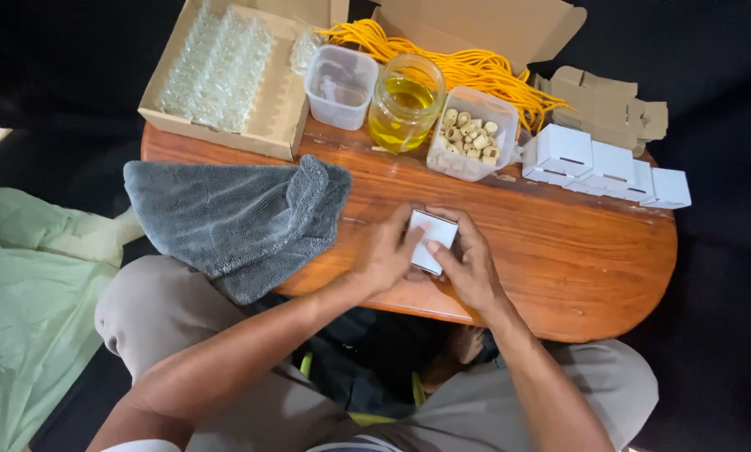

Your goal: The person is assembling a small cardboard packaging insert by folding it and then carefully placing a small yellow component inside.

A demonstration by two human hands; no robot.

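Head view: both hands meet at frame centre over a small white box, near the front edge of an oval wooden table. Left hand has fingers curled round the box's left side, thumb on its top edge. Right hand grips the right side, fingers closed on it, thumb pressing the face. Can't tell if the box rests on the wood or is lifted slightly.

Around it: grey microfibre towel crumpled just left of the hands, hanging over the table's left and front edge. Nothing lies between the hands and the row behind. Upper centre: clear plastic tub, glass jar of yellow liquid, second clear tub holding short beige tube-like pieces. Upper left: open cardboard tray with rows of small clear glass bottles. Behind the jar, a bundle of yellow cord sits in an open cardboard box. Right of the tubs: a row of folded white boxes, matte card, cube-shaped, touching each other. Flat brown card blanks lie behind them.

Table surface is glossy reddish wood with visible grain. Pale green cloth at lower left, off the table.
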